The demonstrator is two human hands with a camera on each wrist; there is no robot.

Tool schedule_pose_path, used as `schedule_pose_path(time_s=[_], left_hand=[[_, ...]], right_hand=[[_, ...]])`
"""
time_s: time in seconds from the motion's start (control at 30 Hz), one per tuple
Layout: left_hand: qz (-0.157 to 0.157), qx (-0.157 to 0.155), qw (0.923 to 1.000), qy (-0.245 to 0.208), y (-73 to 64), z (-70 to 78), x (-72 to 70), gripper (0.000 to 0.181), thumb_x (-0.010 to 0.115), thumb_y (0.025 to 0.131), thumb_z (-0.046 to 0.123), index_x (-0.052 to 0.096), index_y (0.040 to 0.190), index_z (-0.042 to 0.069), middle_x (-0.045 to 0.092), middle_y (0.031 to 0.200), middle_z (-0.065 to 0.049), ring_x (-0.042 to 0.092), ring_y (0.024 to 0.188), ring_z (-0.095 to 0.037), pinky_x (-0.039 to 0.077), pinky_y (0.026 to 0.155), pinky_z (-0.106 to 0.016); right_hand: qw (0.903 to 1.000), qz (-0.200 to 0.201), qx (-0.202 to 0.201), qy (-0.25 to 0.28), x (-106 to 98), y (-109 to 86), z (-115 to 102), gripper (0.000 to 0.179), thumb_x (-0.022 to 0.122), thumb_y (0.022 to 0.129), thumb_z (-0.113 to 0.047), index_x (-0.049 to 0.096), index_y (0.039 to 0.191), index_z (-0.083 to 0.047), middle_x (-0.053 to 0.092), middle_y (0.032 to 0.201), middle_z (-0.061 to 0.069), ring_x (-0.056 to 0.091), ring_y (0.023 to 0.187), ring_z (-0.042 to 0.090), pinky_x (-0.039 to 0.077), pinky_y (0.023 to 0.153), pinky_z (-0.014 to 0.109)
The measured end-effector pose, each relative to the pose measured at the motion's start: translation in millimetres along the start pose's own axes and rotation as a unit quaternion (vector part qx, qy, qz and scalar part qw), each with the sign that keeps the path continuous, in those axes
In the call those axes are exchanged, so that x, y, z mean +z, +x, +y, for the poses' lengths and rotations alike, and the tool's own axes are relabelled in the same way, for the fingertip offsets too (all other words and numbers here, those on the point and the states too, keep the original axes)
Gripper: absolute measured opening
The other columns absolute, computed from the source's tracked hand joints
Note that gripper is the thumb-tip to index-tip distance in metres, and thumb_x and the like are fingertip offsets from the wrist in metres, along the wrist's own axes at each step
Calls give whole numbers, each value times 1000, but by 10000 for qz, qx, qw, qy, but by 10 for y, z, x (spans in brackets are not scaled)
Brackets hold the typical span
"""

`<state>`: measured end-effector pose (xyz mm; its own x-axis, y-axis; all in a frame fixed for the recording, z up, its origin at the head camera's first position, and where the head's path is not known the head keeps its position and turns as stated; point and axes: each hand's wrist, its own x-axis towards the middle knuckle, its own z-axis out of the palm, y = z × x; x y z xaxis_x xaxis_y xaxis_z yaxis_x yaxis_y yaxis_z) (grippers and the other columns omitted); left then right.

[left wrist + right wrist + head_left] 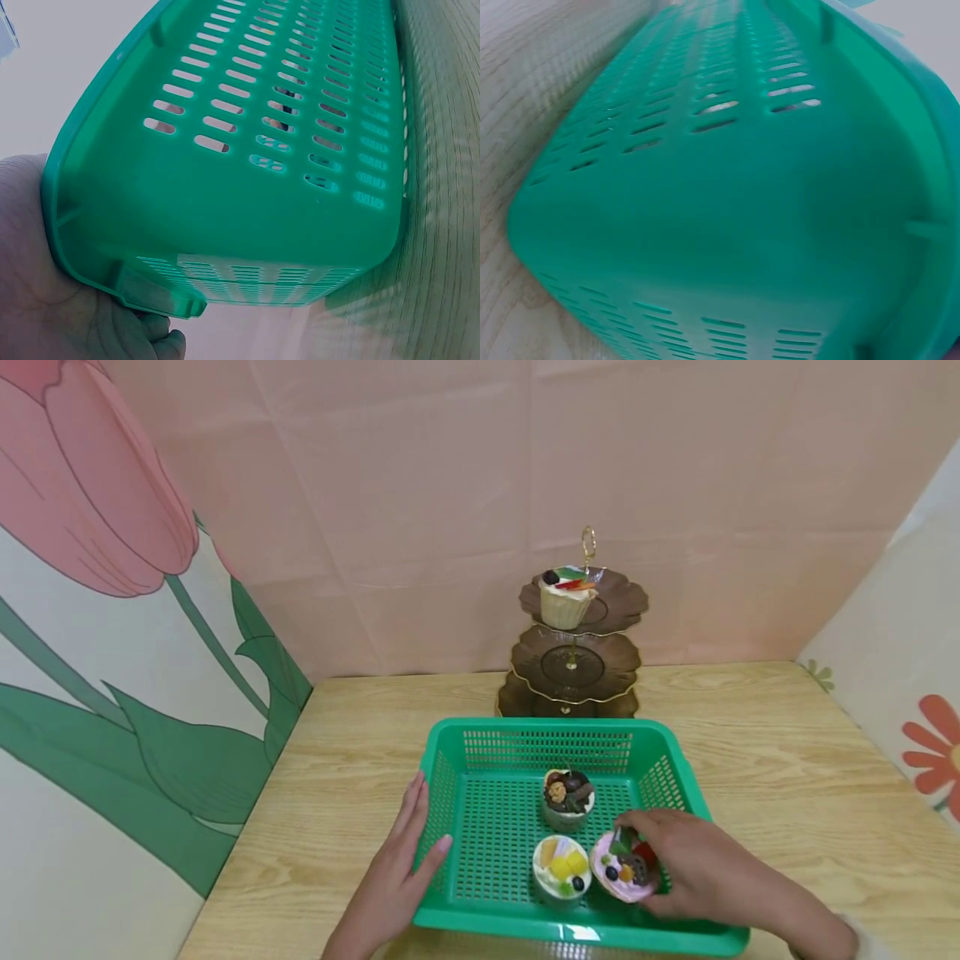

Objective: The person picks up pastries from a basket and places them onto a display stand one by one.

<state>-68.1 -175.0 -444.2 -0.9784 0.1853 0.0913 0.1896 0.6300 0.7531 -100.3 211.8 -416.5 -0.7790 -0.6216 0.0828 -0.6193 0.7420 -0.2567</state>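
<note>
In the head view my right hand (pixel 697 864) grips a cupcake (pixel 624 867) with pink frosting, dark berries and a red piece, low in the right front of a green plastic basket (pixel 551 724). Left of it stands a cupcake with yellow fruit cubes (pixel 562 868), and behind that a chocolate-topped cupcake (pixel 568 798). My left hand (pixel 393 868) rests against the basket's left rim, fingers fairly straight, thumb over the edge. The left wrist view shows this hand (pixel 67 322) touching the rim from outside. Only the basket's outer wall (pixel 727 217) shows in the right wrist view; the cupcake is hidden there.
Behind the basket stands a brown three-tier stand (pixel 576 664) with gold edges and a ring handle. A white-frosted cupcake (pixel 566 602) sits on its top tier. Everything stands on a light wooden table (pixel 367 727), with a pink cloth backdrop (pixel 420 527) behind.
</note>
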Motion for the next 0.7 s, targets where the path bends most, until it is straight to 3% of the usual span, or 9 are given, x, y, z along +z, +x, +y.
schedule_pose_path(time_s=[0.1,0.2,0.3,0.5,0.7], left_hand=[[13,-2,10000,-16,1,3,1,77,43,105,56,10,164,19,-4,168,18,5,154,-12,21,120,-54],[51,29,10000,-14,1,6,3,77,44,105,55,11,164,19,-3,170,14,6,154,-13,22,119,-55],[83,80,9999,-2,-1,3,11,76,44,105,55,11,164,18,-1,170,12,7,154,-14,22,119,-55],[105,80,9999,57,2,-7,11,76,43,106,55,10,164,19,-2,170,13,7,154,-14,23,119,-55],[56,50,10000,47,3,-8,10,76,43,105,55,10,164,19,-2,170,13,7,154,-15,22,119,-55]], right_hand=[[9983,-71,137,553,-38,12,9,79,91,70,-48,58,130,-10,65,107,-7,60,91,7,56,72,32],[9928,-135,218,1171,-96,26,33,80,91,72,-43,53,133,-8,64,105,-6,57,86,3,53,66,26],[9873,0,212,1575,-152,34,65,79,91,74,-38,52,134,-7,63,111,-3,58,90,3,53,69,24],[9799,725,41,1857,-219,54,139,75,94,72,-30,53,131,-8,63,107,-8,60,92,3,54,72,23],[9685,1082,191,2235,-278,72,198,73,93,74,-25,54,133,-10,63,110,-6,63,94,5,55,81,20]])
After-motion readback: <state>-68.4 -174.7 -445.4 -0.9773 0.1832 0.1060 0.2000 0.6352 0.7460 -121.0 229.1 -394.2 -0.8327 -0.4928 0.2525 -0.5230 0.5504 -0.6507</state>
